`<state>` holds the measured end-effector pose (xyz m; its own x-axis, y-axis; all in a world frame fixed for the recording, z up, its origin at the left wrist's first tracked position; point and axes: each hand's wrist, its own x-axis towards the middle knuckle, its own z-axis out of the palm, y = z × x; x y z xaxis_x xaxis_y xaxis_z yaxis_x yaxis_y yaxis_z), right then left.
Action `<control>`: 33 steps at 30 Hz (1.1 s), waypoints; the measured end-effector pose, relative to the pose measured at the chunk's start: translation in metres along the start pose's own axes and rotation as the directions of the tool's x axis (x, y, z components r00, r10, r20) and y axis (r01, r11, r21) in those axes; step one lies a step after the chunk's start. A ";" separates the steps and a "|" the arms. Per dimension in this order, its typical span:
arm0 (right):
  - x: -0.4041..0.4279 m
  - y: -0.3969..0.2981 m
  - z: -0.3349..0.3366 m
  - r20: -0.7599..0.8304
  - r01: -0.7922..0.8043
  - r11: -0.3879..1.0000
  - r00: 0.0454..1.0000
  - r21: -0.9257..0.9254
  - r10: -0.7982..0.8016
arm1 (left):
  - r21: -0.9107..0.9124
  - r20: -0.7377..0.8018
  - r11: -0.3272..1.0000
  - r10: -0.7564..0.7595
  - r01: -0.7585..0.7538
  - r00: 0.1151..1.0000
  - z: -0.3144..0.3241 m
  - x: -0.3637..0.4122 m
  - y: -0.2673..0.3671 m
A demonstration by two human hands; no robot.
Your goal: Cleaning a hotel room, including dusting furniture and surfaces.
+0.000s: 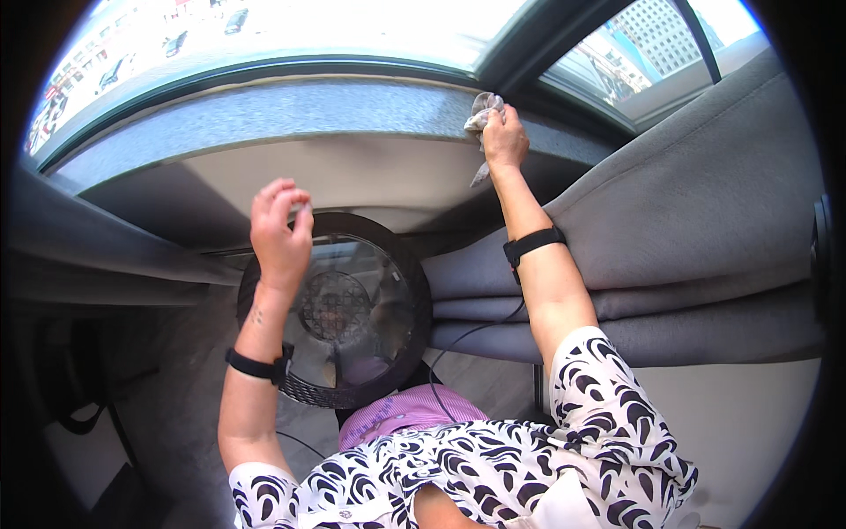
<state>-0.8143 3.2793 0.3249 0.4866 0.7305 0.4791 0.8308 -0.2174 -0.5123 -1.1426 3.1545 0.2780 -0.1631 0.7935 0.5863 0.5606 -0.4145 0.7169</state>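
My right hand (506,135) is closed around a crumpled light cloth (484,111) at the right part of the speckled grey window sill (297,109). One end of the cloth hangs down past the sill's front edge. My left hand (281,231) is raised at the left, short of the sill and above the rim of a round glass-topped table (416,284). Its fingers are curled toward the thumb; a small pale spot shows at the fingertips, and I cannot tell whether it is a held thing.
A large window frame (509,46) runs behind the sill. Grey curtains hang at the right (687,192) and left (119,231). A thin black cable (472,327) runs from my right armband past the table. A dark chair-like object (73,370) stands at the lower left.
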 end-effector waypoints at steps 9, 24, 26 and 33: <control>-0.093 -0.159 0.075 0.314 0.310 0.951 0.900 0.027 -0.302 | -0.078 0.196 0.929 -0.342 0.362 0.919 -0.099 -0.091 -0.057; -0.090 -0.166 0.080 0.341 0.357 0.931 0.887 -0.079 -0.312 | -0.106 0.366 0.946 -0.249 0.306 0.897 -0.223 0.100 -0.070; -0.091 -0.165 0.078 0.314 0.381 0.922 0.886 -0.072 -0.341 | -0.224 0.334 0.899 -0.293 0.377 0.896 -0.239 0.127 -0.087; -0.091 -0.165 0.077 0.182 0.283 0.930 0.953 -0.234 -0.244 | -0.268 -0.016 0.884 -0.403 0.384 0.915 -0.396 0.165 -0.214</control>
<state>-1.0165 3.2982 0.3110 0.2120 0.8668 0.4513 0.9736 -0.1476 -0.1740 -1.6113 3.1977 0.3703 -0.3879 0.8861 0.2539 0.2151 -0.1808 0.9597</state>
